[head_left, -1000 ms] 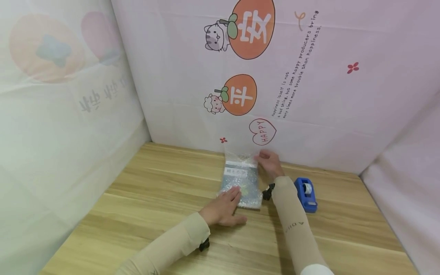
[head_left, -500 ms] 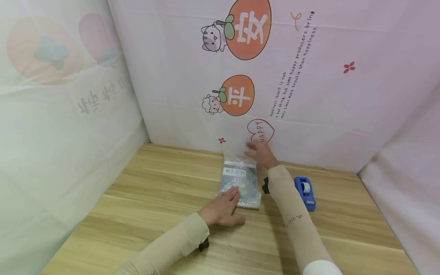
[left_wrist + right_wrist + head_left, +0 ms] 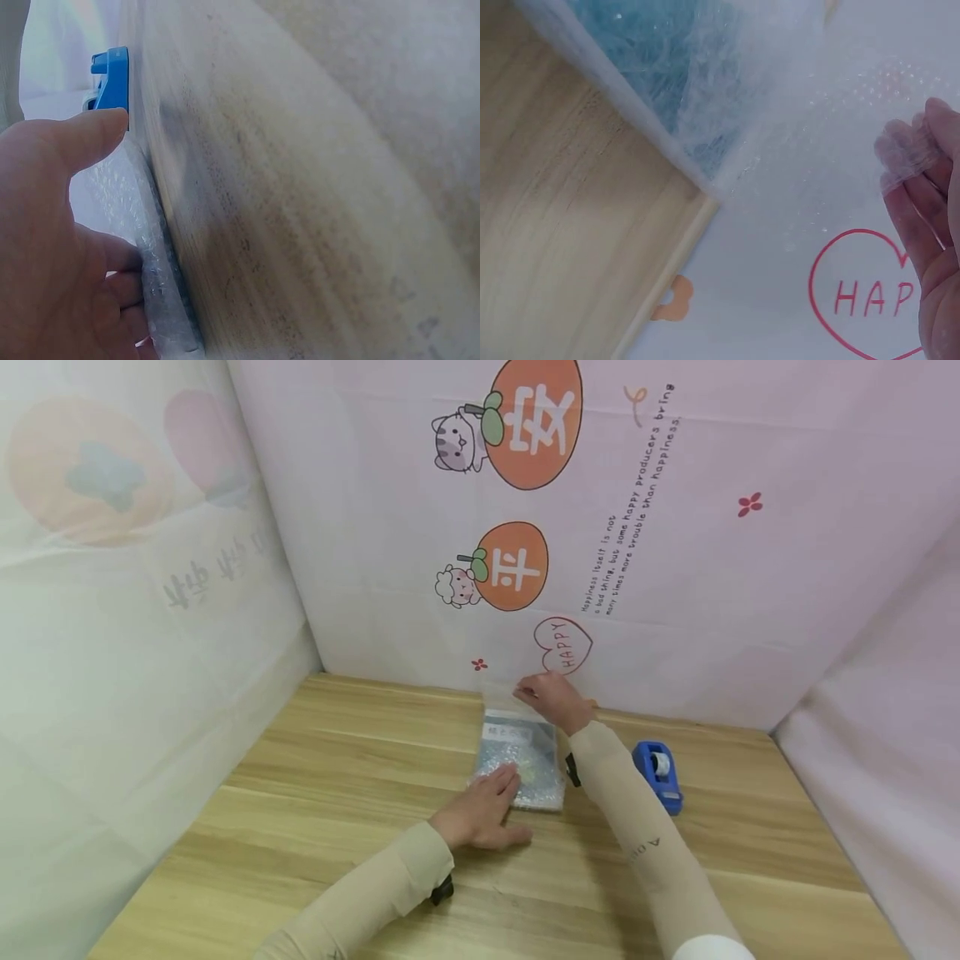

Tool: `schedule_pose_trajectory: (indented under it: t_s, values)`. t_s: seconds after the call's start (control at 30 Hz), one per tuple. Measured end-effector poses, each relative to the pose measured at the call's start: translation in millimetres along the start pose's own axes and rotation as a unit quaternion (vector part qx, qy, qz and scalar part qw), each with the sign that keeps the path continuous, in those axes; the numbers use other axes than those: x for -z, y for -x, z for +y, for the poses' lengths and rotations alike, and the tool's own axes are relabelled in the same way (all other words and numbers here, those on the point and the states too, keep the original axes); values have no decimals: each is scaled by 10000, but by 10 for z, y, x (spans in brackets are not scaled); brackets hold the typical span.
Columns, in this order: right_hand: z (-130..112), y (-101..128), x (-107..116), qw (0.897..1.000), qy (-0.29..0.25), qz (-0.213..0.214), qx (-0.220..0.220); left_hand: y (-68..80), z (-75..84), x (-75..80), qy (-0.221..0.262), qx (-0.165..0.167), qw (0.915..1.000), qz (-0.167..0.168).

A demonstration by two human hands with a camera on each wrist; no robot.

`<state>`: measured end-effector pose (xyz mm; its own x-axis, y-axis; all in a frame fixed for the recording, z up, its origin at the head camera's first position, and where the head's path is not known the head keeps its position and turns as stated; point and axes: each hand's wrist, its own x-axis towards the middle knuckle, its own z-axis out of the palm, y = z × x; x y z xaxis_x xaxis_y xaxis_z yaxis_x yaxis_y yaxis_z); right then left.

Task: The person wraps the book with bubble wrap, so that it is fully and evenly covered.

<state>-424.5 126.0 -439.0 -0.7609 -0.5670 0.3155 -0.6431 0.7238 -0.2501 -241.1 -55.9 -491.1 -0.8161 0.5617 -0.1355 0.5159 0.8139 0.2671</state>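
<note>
Both hands (image 3: 480, 814) on bubble-wrap bag (image 3: 521, 760)

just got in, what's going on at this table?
A person is handling a bubble-wrap pouch lying on the wooden table. The left hand presses flat on its near end, while the right hand pinches the open flap at the far end by the wall. A blue tape dispenser sits untouched to the right.

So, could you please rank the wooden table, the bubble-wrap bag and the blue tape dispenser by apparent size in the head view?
1. Wooden table, by far the largest.
2. Bubble-wrap bag.
3. Blue tape dispenser, smallest; it lies about as far away as the bag.
</note>
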Motion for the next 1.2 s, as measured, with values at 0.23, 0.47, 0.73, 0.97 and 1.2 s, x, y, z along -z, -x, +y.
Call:
schedule_pose_trajectory:
  t_s: [0.23,0.47,0.73,0.97,1.2]
  values:
    - [-90,112,69,9996,-210,145,118,7,4,20,81,27,10000,-42]
    - [-130,236,45,9986,-306,161,410,2,1,11,118,27,9999,-21]
    - [-186,372,63,9984,-287,-327,364,-29,-8,-22,104,24,9999,18]
    - [-200,490,-14,9971,-129,-421,622,-27,-6,-3,143,60,9998,-91]
    - [-186,578,-122,9926,108,-146,1202,-44,-18,21,306,154,9991,-234]
